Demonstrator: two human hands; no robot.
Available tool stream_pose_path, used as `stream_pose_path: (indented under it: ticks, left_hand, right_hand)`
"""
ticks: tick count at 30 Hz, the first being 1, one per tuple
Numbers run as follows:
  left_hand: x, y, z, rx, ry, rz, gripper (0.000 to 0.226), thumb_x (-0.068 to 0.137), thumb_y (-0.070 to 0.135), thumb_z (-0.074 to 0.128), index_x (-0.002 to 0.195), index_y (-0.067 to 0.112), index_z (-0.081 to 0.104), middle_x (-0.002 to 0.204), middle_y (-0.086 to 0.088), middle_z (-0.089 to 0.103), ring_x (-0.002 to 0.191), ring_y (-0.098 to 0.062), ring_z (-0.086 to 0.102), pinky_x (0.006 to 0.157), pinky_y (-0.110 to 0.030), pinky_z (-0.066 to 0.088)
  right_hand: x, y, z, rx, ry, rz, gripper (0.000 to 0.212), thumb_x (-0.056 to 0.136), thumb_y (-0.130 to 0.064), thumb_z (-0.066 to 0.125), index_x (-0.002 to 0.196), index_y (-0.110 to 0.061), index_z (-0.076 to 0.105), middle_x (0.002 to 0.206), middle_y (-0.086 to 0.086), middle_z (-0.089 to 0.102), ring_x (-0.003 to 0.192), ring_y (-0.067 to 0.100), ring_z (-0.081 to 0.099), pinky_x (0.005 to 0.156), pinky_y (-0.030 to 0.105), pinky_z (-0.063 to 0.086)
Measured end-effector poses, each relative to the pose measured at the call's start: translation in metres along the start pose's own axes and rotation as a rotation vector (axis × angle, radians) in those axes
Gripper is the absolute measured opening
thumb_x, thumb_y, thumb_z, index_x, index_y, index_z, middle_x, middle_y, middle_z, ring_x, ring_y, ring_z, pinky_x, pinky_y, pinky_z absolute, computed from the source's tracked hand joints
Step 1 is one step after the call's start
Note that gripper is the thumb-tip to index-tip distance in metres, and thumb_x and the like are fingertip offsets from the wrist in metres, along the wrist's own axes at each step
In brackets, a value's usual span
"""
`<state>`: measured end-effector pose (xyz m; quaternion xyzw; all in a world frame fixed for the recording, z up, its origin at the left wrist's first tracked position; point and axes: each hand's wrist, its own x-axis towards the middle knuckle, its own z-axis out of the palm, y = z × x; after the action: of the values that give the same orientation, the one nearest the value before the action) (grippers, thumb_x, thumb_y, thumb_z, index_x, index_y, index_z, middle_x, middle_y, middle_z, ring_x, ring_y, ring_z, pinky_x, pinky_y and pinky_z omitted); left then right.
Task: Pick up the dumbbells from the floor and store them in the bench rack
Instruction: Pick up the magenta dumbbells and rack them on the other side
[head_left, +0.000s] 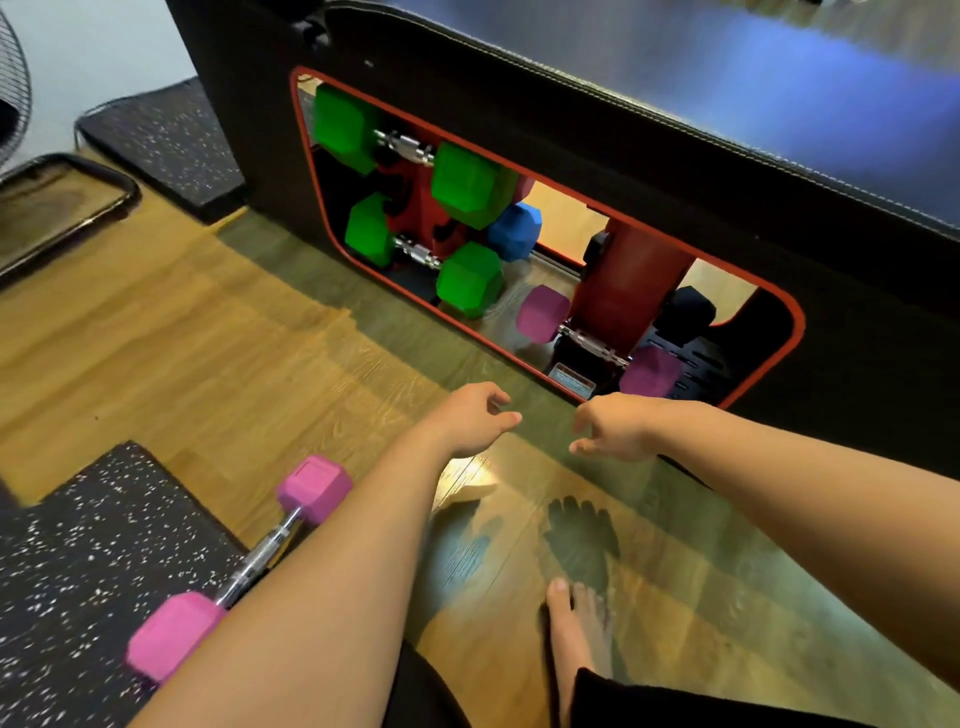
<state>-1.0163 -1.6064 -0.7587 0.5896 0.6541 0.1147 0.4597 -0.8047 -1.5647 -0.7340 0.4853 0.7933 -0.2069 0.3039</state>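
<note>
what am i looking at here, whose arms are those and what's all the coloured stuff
This is one picture from a wide-angle camera worn on a person's head, looking forward and down, so the two bare arms are that person's own. No machine is involved.

The left hand and right hand reach out side by side above the wooden floor, fingers loosely curled, holding nothing. A bare foot shows below.

The big black thing ahead is an exercise bench with a red-edged opening in its side. Inside is a rack holding two green dumbbells, a blue one and a pink dumbbell in the rack.

One more pink dumbbell lies outside, at the lower left, partly on a speckled black mat and partly hidden by the left arm. It is probably next to be stored.
</note>
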Motion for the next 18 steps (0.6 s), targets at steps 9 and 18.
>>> stream_pose_path:
  ticks: [9, 18]
  left_hand:
    - [-0.021, -0.011, -0.027, 0.0, 0.036, -0.042, 0.043, 0.091, 0.038, 0.065, 0.126, 0.013, 0.06, 0.118, -0.006, 0.063, 0.1, -0.017, 0.058, 0.09, -0.028, 0.045]
    - [-0.044, -0.048, -0.042, -0.211, 0.005, -0.169, 0.036, 0.095, 0.033, 0.062, 0.123, 0.01, 0.06, 0.116, -0.009, 0.064, 0.089, -0.021, 0.057, 0.061, -0.021, 0.048]
  right_hand:
    - [0.001, -0.037, -0.038, 0.017, 0.099, -0.058, 0.048, 0.096, -0.047, 0.052, 0.127, -0.01, 0.058, 0.125, 0.012, 0.062, 0.114, 0.03, 0.058, 0.094, 0.035, 0.047]
    - [0.015, -0.088, -0.036, -0.063, 0.064, -0.183, 0.047, 0.095, -0.049, 0.052, 0.129, -0.016, 0.057, 0.126, 0.007, 0.063, 0.116, 0.026, 0.058, 0.094, 0.031, 0.045]
